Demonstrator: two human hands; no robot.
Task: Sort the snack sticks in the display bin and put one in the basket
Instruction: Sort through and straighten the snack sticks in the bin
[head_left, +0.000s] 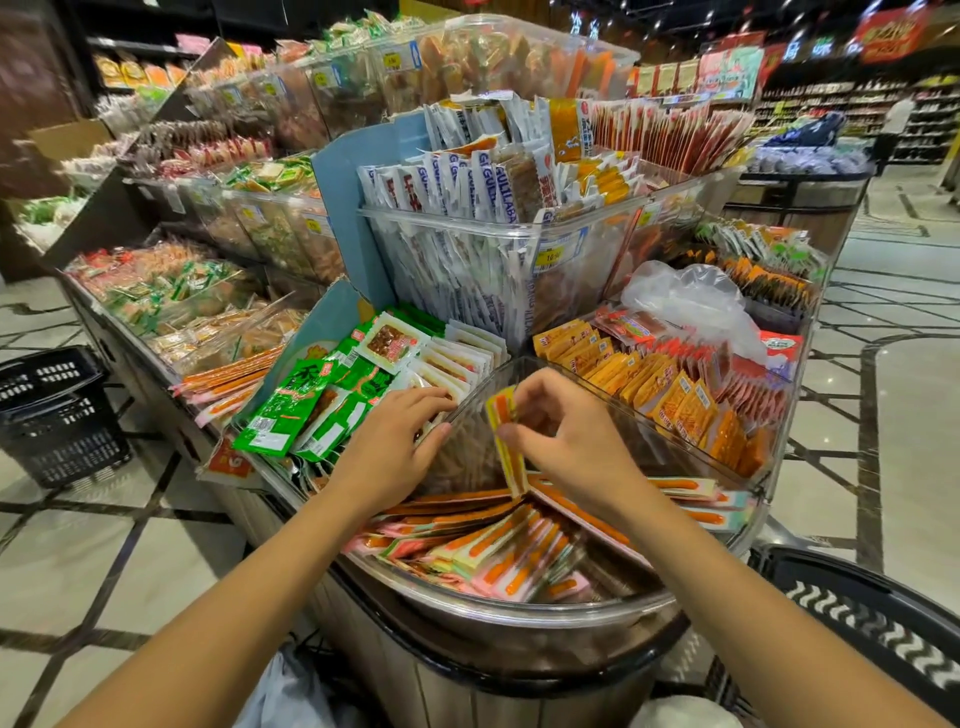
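The clear display bin (519, 616) in front of me holds several orange snack sticks (498, 545) in pink, yellow and white wrappers, lying flat in a loose pile. My right hand (566, 441) pinches a small bunch of snack sticks (506, 447) and holds them upright over the bin. My left hand (400, 436) reaches to the bin's left rim, fingers on white packets there; whether it grips anything I cannot tell. A black basket (872, 623) sits at the lower right beside the stand.
Green packets (301, 410) lie left of the bin and orange packets (675, 400) fill the bin to the right. A taller clear bin (498, 260) of white sticks rises behind. Another black basket (57, 415) stands on the tiled floor at left.
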